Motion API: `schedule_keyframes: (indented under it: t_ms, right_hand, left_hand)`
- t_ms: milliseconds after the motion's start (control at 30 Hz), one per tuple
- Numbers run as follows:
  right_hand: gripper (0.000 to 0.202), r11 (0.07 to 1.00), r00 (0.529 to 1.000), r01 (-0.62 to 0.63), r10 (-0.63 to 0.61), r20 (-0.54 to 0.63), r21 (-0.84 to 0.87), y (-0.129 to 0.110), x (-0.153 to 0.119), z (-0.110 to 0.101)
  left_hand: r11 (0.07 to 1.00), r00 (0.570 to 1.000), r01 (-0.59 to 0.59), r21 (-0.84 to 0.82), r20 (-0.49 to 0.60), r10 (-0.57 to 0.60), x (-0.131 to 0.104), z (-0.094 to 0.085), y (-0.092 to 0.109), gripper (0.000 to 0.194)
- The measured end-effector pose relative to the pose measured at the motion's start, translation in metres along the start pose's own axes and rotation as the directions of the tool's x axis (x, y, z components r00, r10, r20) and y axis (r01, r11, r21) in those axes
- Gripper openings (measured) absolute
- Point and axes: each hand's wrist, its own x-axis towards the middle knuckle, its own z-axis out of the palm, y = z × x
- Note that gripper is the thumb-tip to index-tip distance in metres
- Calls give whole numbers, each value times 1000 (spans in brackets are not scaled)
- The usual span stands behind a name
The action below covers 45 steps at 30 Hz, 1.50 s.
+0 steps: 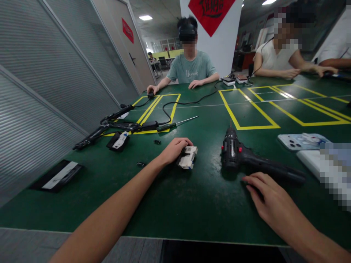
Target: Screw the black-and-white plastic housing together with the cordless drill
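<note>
My left hand (175, 148) is closed around the left side of a small boxy white-and-black part (188, 158), which rests on the green table. Its white face, with bits of blue at the edge, points up. My right hand (264, 190) lies low over the table just in front of a black cordless drill (231, 149) with red buttons. Thumb and fingertips are pinched together there; whatever may be between them is too small or hidden to make out. The drill lies on its side, bit pointing away from me, its long handle stretching right behind my right hand.
A green-handled screwdriver (167, 126), black folding arms (117, 126) with a cable, small black pieces (157, 141), a black-and-white part (118, 140) and a flat black panel (59, 175) lie left. A phone (301, 141) lies right. Several people sit across the table.
</note>
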Motion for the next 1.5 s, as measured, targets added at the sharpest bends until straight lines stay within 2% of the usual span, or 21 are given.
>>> schedule_keyframes:
  t_ms: [67,100,167,233,300,333,400,500,667,767,833,933,1067,1167,1300,1500]
  right_hand:
    - [23,971,993,-120,117,31,208,-3,3,-8]
    - [21,914,974,-226,209,85,338,-4,6,-14]
    - [23,690,884,-467,365,292,553,-5,11,-25]
    - [25,371,797,-593,398,454,715,-5,16,-32]
    - [26,92,771,-584,373,516,807,-3,18,-34]
    - [25,-3,771,-561,361,524,828,-2,19,-34]
    - [23,-116,773,-531,338,536,839,-1,18,-32]
    - [20,-198,777,-514,305,551,834,-2,18,-29]
    - [18,-211,785,-501,298,543,839,-11,24,-32]
    - [21,-195,783,-520,282,555,832,-22,33,-39]
    - [24,-144,781,-551,259,569,822,-31,41,-44]
    - [25,5,808,-559,230,543,829,-46,62,-47]
    - [35,96,857,-504,181,483,858,-57,97,-41]
    - [41,147,876,-477,155,456,867,-59,115,-33]
    - [52,184,897,-442,91,432,878,-59,119,-26]
    - [55,279,920,-384,37,390,880,-64,116,-25]
  left_hand:
    - [1000,1000,-12,-2,-5,12,0,0,0,35]
    - [1000,1000,-13,-2,-9,13,0,0,0,36]
    - [1000,1000,-1,1,-8,1,-1,-1,1,36]
    - [1000,1000,15,11,-7,-15,-1,-1,1,36]
    - [1000,1000,21,15,-7,-21,-1,-1,1,36]
    - [1000,1000,19,12,-7,-19,-1,-2,1,36]
    - [1000,1000,12,4,-6,-12,0,-1,0,35]
    - [1000,1000,6,4,-11,-6,-1,-1,0,35]
    - [1000,1000,26,6,-3,-26,0,-6,2,34]
    - [1000,1000,-13,-17,-10,13,0,-14,4,34]
    - [999,996,-51,-7,-69,50,-3,-18,11,34]
    - [991,975,-122,56,-180,131,-13,-15,29,35]
    - [935,933,-341,99,-87,349,-30,0,54,36]
    - [895,899,-422,145,-59,434,-36,10,62,44]
    - [870,881,-452,198,-53,470,-37,13,62,34]
    - [908,900,-416,52,-119,419,-39,13,67,22]
